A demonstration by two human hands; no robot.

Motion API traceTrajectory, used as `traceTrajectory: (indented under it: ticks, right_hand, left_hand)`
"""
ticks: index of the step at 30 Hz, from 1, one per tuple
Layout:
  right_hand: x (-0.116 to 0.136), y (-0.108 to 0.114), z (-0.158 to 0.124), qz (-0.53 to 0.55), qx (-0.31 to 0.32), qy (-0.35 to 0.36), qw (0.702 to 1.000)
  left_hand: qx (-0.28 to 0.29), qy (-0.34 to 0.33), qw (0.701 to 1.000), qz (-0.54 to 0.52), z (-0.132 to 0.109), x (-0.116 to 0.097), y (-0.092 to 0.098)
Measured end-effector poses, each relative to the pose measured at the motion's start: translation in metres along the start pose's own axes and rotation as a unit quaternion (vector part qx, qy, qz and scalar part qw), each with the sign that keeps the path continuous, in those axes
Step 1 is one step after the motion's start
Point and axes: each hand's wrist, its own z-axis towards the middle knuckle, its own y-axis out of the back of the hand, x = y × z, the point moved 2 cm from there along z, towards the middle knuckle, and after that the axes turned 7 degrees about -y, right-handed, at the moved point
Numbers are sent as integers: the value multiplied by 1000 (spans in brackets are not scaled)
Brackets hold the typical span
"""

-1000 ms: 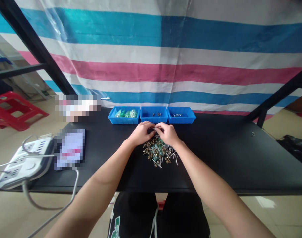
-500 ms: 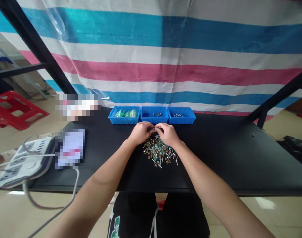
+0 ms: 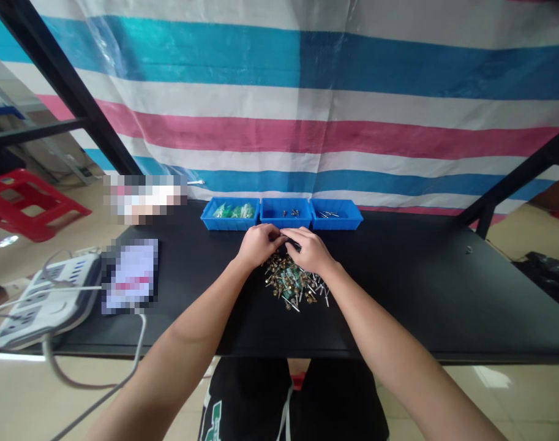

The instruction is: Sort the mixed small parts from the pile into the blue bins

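A heap of small brass, silver and green parts lies on the black table. My left hand and my right hand meet just beyond the heap, fingertips pinched together over a small piece too tiny to name. Behind them stand three blue trays: the left tray holds green pieces, the middle tray a few dark parts, the right tray a few silver pins.
A white power strip with its cable sits at the table's left end beside a blurred flat item. A striped tarp hangs behind. A red stool stands at far left. Black frame posts flank the table.
Both hands have stayed at the far side of the heap; the fingers shifted slightly and the right hand's fingertips now reach a little further left.
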Motion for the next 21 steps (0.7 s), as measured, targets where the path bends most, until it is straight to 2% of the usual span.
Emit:
traceTrajectory:
  ticks: [9, 14, 17, 21]
  right_hand:
    - [2, 2, 0, 19, 12, 6, 1000]
    - [2, 3, 0, 17, -1, 8, 1000]
    - [-1, 4, 1, -18, -13, -10, 1000]
    - [-6, 5, 2, -102, -4, -67, 993]
  left_hand:
    - [33, -5, 999, 16, 0, -4, 1]
    - [37, -3, 999, 3, 0, -2, 0]
    - [26, -2, 1000, 2, 0, 0, 0]
    - [18, 5, 1000, 8, 0, 1, -1]
